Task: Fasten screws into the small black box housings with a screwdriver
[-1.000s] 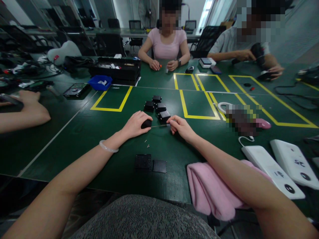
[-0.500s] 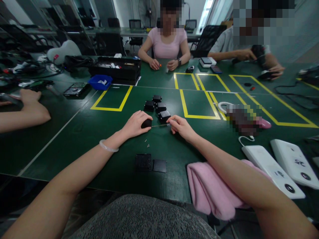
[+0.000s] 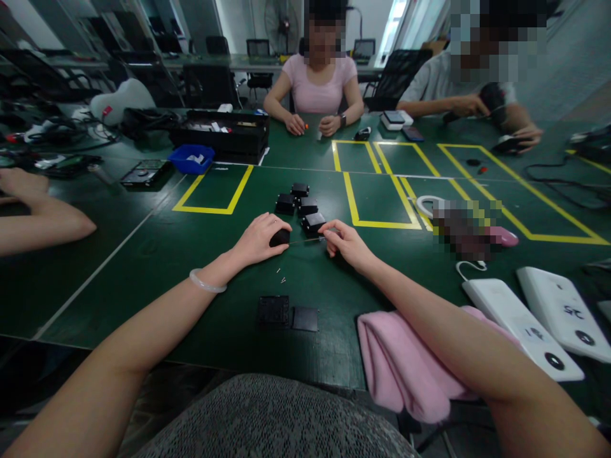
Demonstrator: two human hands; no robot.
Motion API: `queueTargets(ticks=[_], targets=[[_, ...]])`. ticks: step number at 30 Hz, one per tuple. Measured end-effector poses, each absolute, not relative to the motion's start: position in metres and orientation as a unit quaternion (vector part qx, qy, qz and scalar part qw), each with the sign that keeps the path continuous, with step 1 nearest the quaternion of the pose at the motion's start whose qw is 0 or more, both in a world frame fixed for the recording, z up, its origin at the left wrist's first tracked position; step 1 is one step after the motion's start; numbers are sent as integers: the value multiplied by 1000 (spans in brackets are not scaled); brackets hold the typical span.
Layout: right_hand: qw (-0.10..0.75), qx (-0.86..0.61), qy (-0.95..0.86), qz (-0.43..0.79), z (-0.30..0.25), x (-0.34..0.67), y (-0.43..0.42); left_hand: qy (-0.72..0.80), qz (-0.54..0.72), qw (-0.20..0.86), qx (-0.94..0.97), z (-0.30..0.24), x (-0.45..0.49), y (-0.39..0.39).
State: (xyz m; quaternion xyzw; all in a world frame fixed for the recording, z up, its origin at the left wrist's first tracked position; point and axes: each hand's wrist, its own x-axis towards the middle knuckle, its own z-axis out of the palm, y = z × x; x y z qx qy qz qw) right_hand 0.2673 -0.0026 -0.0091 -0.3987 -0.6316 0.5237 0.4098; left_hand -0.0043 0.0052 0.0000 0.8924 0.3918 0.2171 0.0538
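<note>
My left hand (image 3: 260,238) is curled around a small black block (image 3: 280,237) on the green table (image 3: 143,254). My right hand (image 3: 346,243) pinches a thin screwdriver (image 3: 305,241) whose shaft lies level and points left into the block. Two tiny screws (image 3: 280,275) lie just in front of my left hand. Several more black blocks (image 3: 300,203) sit clustered right behind my hands. Nearer to me lie a black square housing (image 3: 273,312) and a flat black cover (image 3: 305,319), side by side.
A pink cloth (image 3: 405,369) lies under my right forearm, two white devices (image 3: 539,318) to its right. Yellow tape boxes (image 3: 382,197) mark the table. A blue bin (image 3: 191,158) and black tray (image 3: 224,133) stand far left. People sit opposite; another person's arm (image 3: 42,219) rests at left.
My hands stay almost still on the block and screwdriver. The other person's hand at the left edge has drawn back toward the left.
</note>
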Motion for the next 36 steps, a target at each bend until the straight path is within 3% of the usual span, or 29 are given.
queueTargets(ticks=[36], targets=[[399,-405,-634,524,-8,268,-2,387,220,50,894,-1,-4,5]])
